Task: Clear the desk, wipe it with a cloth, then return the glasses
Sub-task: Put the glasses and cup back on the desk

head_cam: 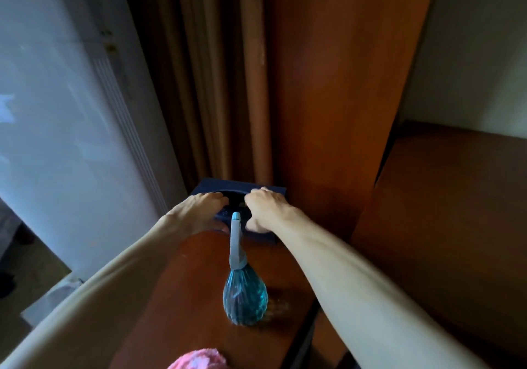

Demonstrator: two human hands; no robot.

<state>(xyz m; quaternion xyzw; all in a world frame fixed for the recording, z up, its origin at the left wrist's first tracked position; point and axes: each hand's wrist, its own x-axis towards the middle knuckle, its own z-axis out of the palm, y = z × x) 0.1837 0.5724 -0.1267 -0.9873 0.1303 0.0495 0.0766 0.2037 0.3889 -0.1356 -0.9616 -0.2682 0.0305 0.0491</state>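
Observation:
A dark blue box (pixel 218 186) sits at the far end of the narrow brown wooden desk (pixel 196 283), against the curtain. My left hand (pixel 199 211) grips its left side, fingers over the top and thumb at the near edge. My right hand (pixel 266 206) grips its right side, fingers curled over the rim and thumb on the front. The inside of the box is dark, and I cannot make out glasses there. A spray bottle (pixel 245 297) with blue liquid and a grey trigger head stands mid-desk between my forearms. A pink cloth (pixel 196 360) lies at the near edge.
A tall brown wardrobe side (pixel 328 112) rises right of the box. Brown curtain folds (pixel 199 83) hang behind it. A pale glass door (pixel 57 112) fills the left. A lower wooden surface (pixel 442 211) lies to the right, past a gap beside the desk.

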